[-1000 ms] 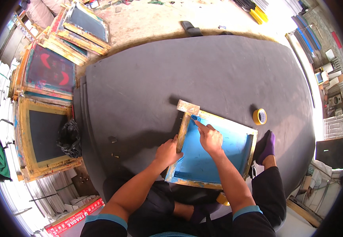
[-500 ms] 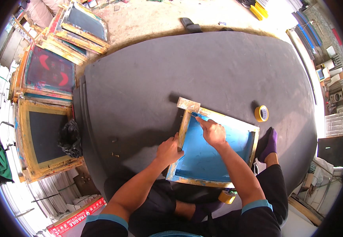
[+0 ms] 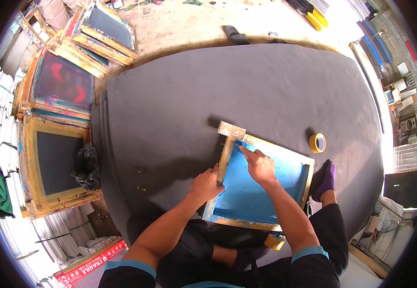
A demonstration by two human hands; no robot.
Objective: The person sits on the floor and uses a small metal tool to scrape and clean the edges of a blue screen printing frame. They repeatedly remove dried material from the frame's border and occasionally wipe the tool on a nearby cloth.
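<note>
A wooden screen-printing frame with a blue mesh inside lies tilted on the dark mat, close to my legs. My left hand grips its left wooden side, the thumb over the blue mesh. At the far left inner corner is my right hand. Its index finger reaches to crumpled blue material there, while the other fingers curl in; whether they hold anything is hidden. A small worn wooden block sits against that same corner.
On the black mat a yellow tape roll stands right of the frame; another tape roll is by my leg. Several more printing frames lean at the left, with a black plastic bag. A black sandal lies beyond the mat.
My right index fingertip has shifted slightly nearer me along the corner, and the blue material there looks more bunched. My left hand keeps its hold. The whole view has tilted slightly.
</note>
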